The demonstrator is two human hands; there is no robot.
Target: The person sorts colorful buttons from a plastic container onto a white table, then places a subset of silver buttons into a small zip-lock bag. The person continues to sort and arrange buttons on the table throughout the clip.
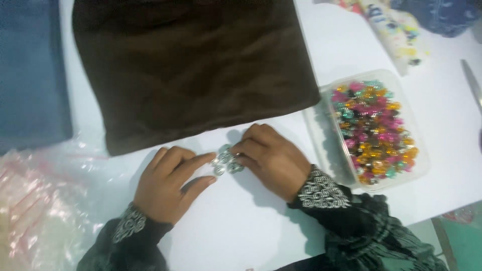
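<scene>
1. The left hand (168, 183) lies low in the middle of the frame, palm down on the white tabletop (241, 226). Its fingers are stretched out and a little apart, and the tips touch a small cluster of silver beads (226, 160); it grips nothing.
2. The right hand (271, 158) sits just right of that cluster. Its fingers are curled together, with the tips pressing on the silver beads from the right; whether it pinches one cannot be told.
3. The silver beads lie on the tabletop between the two hands, at the centre of the frame, just below the edge of a dark brown cloth (196, 65).
4. Both wrists wear dark sleeves with pale patterned cuffs (321, 190).
5. Near the right hand, at middle right of the frame, stands a clear plastic container (321, 125), shallow and open. It is filled with small metallic beads (374, 130) in pink, gold, green and silver.
6. The dark brown cloth spreads flat over the upper middle of the frame.
7. A blue cloth (30, 75) lies at upper left.
8. Crinkled clear plastic bags (35, 200) fill the lower left.
9. At upper right lies a printed fabric (396, 30) with coloured spots, and a blurred blue patterned piece (444, 15) sits beside it in the corner.
</scene>
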